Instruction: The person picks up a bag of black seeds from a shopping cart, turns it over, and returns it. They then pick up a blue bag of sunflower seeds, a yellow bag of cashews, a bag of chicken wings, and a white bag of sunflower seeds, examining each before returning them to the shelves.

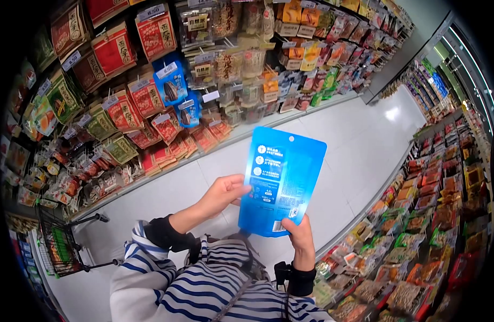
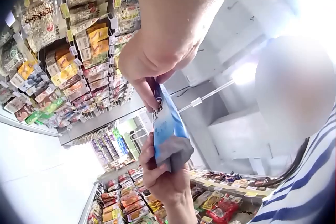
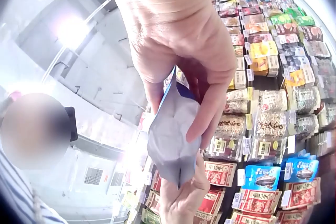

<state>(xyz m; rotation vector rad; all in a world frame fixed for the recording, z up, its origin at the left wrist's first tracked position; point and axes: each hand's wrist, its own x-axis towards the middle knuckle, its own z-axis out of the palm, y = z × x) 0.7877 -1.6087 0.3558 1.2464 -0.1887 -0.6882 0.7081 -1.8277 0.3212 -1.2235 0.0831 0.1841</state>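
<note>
A blue pouch [image 1: 282,182] with white print and a barcode faces up in the head view. The right hand [image 1: 300,236] grips its lower right corner, thumb on the printed side. At its left edge the left hand [image 1: 224,194] pinches the pouch, fingers partly hidden behind it. The left wrist view shows the pouch [image 2: 167,124] edge-on between the left hand [image 2: 157,58] and the right hand [image 2: 167,182]. From the right wrist, the pouch's grey bottom [image 3: 174,134] shows beside the curled fingers of the right hand [image 3: 184,50].
Hanging packets [image 1: 126,115] fill the shelf wall at left, two blue pouches [image 1: 172,83] among them. A shopping cart [image 1: 62,244] stands at lower left. Packed shelves [image 1: 413,231] line the right side, with pale floor [image 1: 333,129] between.
</note>
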